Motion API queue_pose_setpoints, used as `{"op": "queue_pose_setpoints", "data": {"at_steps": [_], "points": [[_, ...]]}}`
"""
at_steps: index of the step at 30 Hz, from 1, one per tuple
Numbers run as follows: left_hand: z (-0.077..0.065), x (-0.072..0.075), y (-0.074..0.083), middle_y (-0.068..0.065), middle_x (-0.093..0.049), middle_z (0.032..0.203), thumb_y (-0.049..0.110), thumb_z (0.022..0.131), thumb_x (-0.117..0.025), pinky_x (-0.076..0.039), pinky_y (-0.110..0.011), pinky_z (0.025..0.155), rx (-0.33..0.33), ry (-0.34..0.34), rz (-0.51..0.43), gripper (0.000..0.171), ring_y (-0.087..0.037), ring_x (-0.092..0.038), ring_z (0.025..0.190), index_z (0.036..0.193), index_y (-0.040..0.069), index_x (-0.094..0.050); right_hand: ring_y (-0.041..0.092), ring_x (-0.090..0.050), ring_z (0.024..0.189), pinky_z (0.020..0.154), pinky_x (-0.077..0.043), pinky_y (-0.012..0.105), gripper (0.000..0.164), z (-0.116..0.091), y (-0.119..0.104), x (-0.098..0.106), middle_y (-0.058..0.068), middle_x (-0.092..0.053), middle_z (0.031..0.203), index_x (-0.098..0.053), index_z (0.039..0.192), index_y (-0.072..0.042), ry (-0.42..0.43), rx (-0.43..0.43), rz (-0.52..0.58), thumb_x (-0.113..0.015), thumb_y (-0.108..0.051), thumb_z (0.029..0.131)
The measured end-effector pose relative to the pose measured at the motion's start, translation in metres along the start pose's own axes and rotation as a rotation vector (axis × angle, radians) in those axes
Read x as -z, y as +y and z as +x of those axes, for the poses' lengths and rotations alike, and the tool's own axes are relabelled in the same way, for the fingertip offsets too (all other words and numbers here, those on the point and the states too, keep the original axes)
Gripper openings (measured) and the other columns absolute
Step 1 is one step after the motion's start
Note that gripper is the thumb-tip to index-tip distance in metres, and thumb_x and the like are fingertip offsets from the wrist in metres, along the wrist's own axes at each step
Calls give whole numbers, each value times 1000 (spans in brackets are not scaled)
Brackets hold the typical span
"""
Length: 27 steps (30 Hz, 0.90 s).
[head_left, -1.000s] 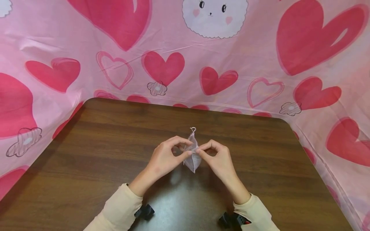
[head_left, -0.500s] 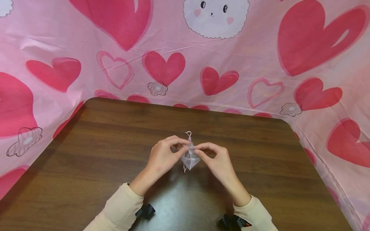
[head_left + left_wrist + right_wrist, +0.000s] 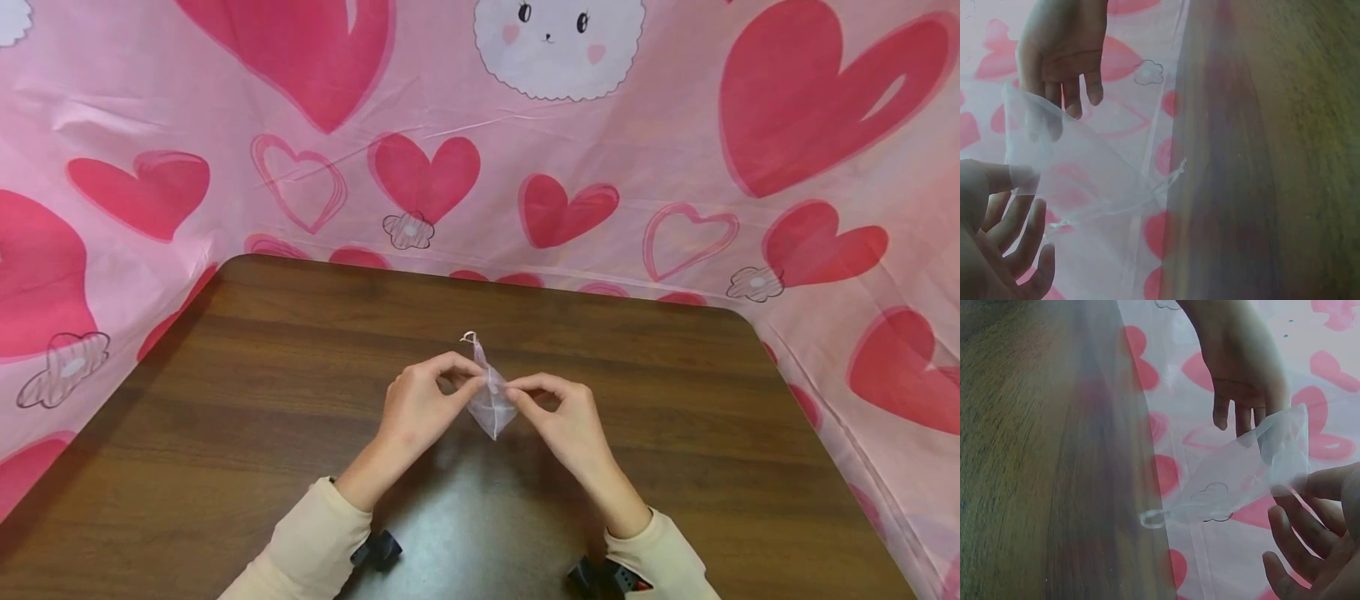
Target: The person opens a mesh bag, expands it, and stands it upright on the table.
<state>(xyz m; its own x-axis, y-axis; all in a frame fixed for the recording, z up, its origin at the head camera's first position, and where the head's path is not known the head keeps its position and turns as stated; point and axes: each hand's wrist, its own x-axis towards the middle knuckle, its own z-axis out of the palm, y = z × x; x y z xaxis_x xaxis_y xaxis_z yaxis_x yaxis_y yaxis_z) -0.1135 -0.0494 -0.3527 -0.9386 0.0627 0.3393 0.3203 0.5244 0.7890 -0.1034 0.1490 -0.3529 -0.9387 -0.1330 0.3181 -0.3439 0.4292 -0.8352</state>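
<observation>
A small sheer white drawstring bag (image 3: 492,412) is held up between both hands above the table. My left hand (image 3: 423,404) pinches its left side between thumb and index finger. Opposite it, my right hand (image 3: 562,412) pinches the right side the same way. A looped cord (image 3: 468,337) sticks out past the bag's far end. From the right wrist view, the thin mesh bag (image 3: 1222,481) looks see-through, and nothing shows inside. The other fingers of the left hand (image 3: 997,231) curl loosely below the cloth in the left wrist view.
The brown wood-grain table (image 3: 262,400) spreads beneath the hands. A pink cloth with red hearts (image 3: 450,108) hangs around its back and sides. Black wrist devices (image 3: 378,550) sit by the cream sleeves (image 3: 315,533).
The bag has shifted a little left and its far cord loop has swung left. A second cord that hung at its near left half a second ago no longer shows. Both hands keep pinching.
</observation>
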Motion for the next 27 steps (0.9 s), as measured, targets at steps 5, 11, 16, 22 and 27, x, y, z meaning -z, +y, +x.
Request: {"op": "queue_pose_setpoints", "data": {"at_steps": [5,11,16,22,27], "points": [[-2,-2,-2,14,-67,83,18,82,-83,-52,-37,73,-68,-16,-50,19,-11,-65,78,96,24,-71,14,-64,70,60,-48,25,5,1,2,-1,-2,-73,81,-78,86,-10,49,1,-38,-81,-10,83],[-1,-2,-3,12,-66,106,15,79,-85,-53,-35,73,-241,-32,-33,31,-11,-63,89,105,21,-70,13,-64,68,62,-52,34,8,1,3,0,-3,-72,77,-77,82,-9,70,31,-116,-84,-7,79],[-1,-1,-2,14,-68,107,19,81,-84,-51,-34,72,-301,-46,83,29,-8,-60,96,108,25,-74,12,-65,70,67,-54,37,10,1,2,1,-6,-72,78,-77,80,-11,57,72,-169,-85,-7,77],[1,-2,-3,17,-70,92,24,84,-81,-48,-31,62,-320,-9,206,16,-4,-58,87,99,28,-79,11,-66,75,73,-54,34,10,1,0,0,-7,-73,81,-77,84,-13,39,108,-156,-84,-8,78],[1,-1,-4,20,-68,88,27,83,-82,-49,-32,63,-275,41,231,10,-4,-60,85,91,30,-79,10,-67,80,75,-54,43,13,-1,0,0,-5,-74,87,-77,94,-11,9,117,-118,-81,-8,82]]}}
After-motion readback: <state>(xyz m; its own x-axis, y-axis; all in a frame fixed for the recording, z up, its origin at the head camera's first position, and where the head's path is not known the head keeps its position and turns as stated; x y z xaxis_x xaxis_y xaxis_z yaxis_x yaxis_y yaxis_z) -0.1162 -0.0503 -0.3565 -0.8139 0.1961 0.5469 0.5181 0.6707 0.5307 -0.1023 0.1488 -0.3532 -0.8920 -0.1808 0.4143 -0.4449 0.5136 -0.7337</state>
